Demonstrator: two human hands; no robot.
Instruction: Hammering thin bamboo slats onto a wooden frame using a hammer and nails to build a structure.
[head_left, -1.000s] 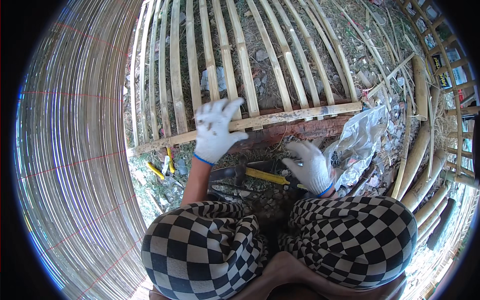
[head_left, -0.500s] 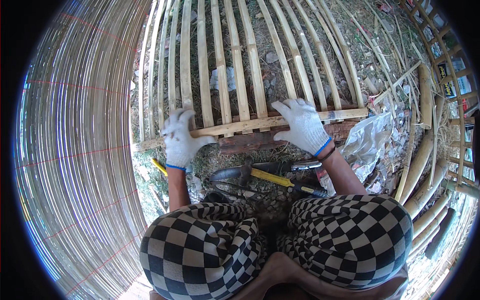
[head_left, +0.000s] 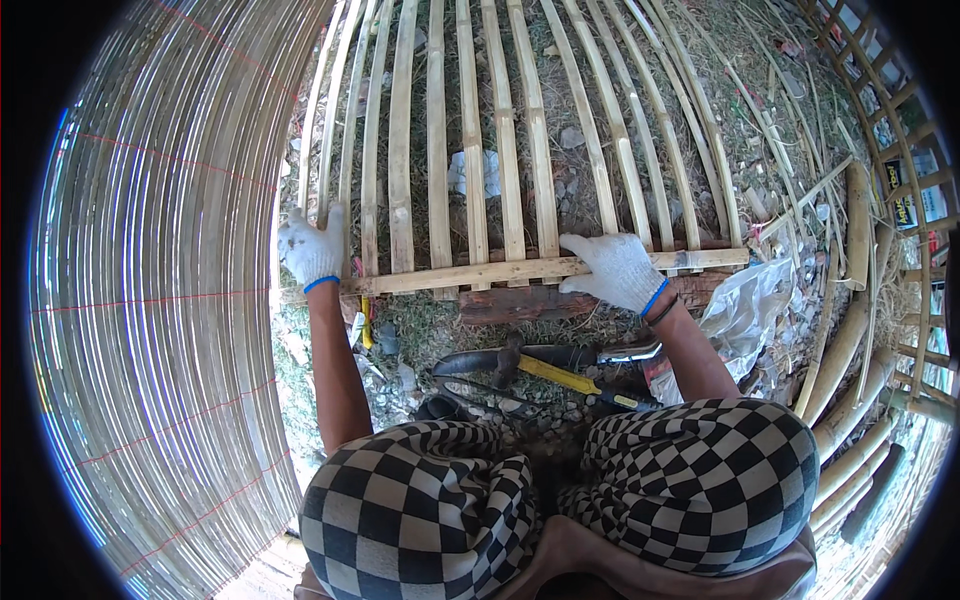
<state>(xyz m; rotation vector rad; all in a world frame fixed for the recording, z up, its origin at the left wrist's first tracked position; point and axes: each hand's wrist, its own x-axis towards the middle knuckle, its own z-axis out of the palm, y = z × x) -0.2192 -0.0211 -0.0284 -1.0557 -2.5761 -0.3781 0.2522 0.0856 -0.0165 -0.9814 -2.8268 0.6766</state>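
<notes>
A frame of long bamboo slats (head_left: pixel 511 150) runs away from me, with a bamboo crosspiece (head_left: pixel 450 279) laid over their near ends. My left hand (head_left: pixel 311 250), in a white knit glove with a blue cuff, is at the leftmost slats, just beyond the crosspiece. Its fingers and thumb close around those slats, partly hidden by the glove. Farther right, my right hand (head_left: pixel 618 272), gloved alike, grips the crosspiece, fingers over the far side and thumb on the near side. Under the slat ends lies a reddish-brown wooden beam (head_left: pixel 520 305).
Before my knees lie a yellow-handled hammer (head_left: pixel 556 374) and a large dark blade (head_left: pixel 470 362). A yellow-handled tool (head_left: pixel 366 322) lies below the crosspiece's left part. Left stands a slatted bamboo screen (head_left: pixel 170 300); right are a clear plastic sheet (head_left: pixel 745 305) and bamboo poles (head_left: pixel 848 350).
My left hand has slid left along the frame, from the crosspiece to the outermost slats, and closed there. My right hand stays near the same place, its fingers now closer around the crosspiece.
</notes>
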